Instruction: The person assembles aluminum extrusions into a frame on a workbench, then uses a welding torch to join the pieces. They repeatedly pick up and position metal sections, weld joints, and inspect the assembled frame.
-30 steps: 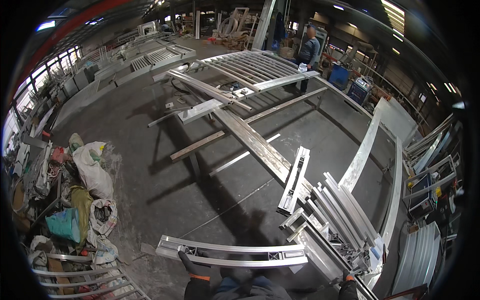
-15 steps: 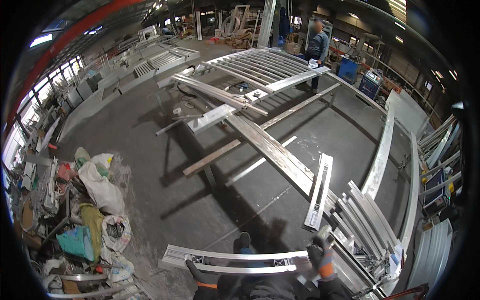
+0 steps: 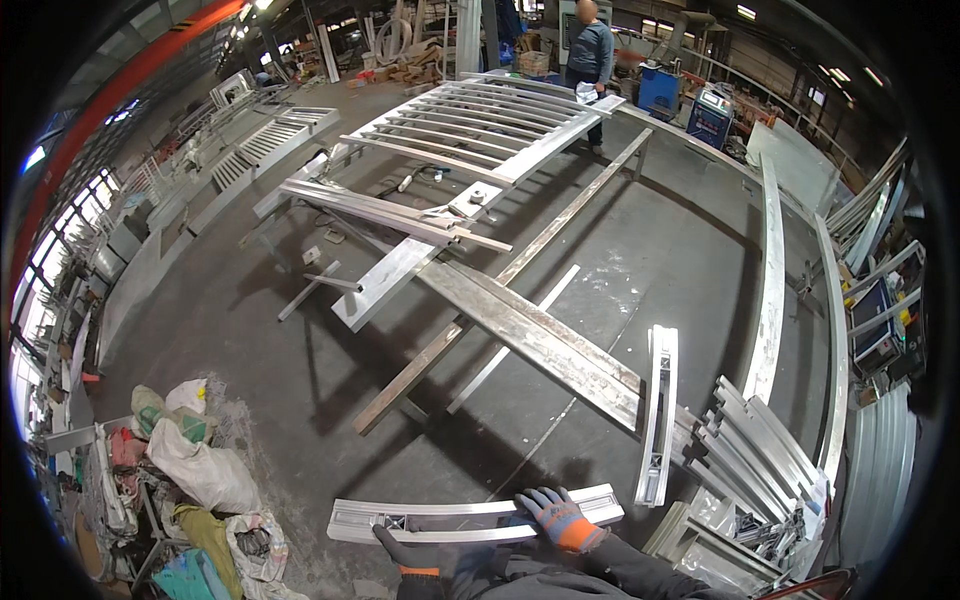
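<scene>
A long, narrow silver aluminium frame [image 3: 465, 535] lies crosswise close to my body, two rails with short inner cross-pieces between them. My left hand [image 3: 404, 550], in a dark glove with an orange cuff, is closed on the near rail toward the left end, thumb on top. Toward the right end my right hand [image 3: 558, 520], in a grey glove with an orange cuff, has its fingers over the frame and grips it. A similar aluminium frame [image 3: 657, 415] rests on end beyond my right hand, beside a stack of aluminium profiles [image 3: 755, 440].
Ahead, a work stand with worn metal beams [image 3: 540, 335] carries a slatted aluminium panel [image 3: 480, 125]. White sacks [image 3: 205, 470] and scrap pile up on the left. Another person [image 3: 590, 60] stands at the panel's far side. A blue machine [image 3: 708, 120] stands far right.
My right hand has moved left from beside the frame's right end onto the frame. My left hand keeps its hold. The view has shifted.
</scene>
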`<action>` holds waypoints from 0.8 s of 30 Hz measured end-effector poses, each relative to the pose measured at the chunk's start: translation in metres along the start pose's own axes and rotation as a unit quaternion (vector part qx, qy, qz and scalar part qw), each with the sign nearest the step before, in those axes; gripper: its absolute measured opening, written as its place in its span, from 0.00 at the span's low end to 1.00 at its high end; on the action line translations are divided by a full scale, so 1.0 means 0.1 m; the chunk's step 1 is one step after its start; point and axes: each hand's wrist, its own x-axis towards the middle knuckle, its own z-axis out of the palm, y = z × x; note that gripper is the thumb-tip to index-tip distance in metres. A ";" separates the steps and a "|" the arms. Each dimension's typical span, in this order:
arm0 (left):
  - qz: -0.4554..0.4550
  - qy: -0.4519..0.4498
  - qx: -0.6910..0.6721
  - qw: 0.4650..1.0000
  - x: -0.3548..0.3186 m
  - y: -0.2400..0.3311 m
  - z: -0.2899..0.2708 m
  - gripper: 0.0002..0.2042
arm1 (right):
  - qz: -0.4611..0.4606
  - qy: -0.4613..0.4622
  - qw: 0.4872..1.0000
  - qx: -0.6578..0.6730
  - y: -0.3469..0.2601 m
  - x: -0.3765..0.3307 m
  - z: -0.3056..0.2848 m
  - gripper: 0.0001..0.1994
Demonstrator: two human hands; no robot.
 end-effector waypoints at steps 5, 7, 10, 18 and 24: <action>-0.198 -0.095 -0.197 0.955 0.77 -0.38 0.63 0.35 | 0.064 0.002 0.997 -0.031 0.39 0.48 -0.21 0.29; -0.135 -0.075 -0.066 0.986 1.07 -0.59 1.02 0.30 | 0.108 -0.034 0.993 -0.016 0.55 0.59 -0.23 0.30; -0.206 -0.126 -0.050 0.969 1.56 -0.79 1.63 0.21 | 0.167 -0.044 0.984 0.047 0.83 0.78 -0.16 0.37; -0.349 -0.180 0.054 0.918 3.12 -1.40 3.29 0.18 | 0.299 -0.007 0.947 0.117 1.70 1.94 -0.22 0.42; -0.397 -0.176 0.116 0.893 4.13 -2.00 4.23 0.13 | 0.407 -0.044 0.904 0.122 1.98 2.85 -0.60 0.32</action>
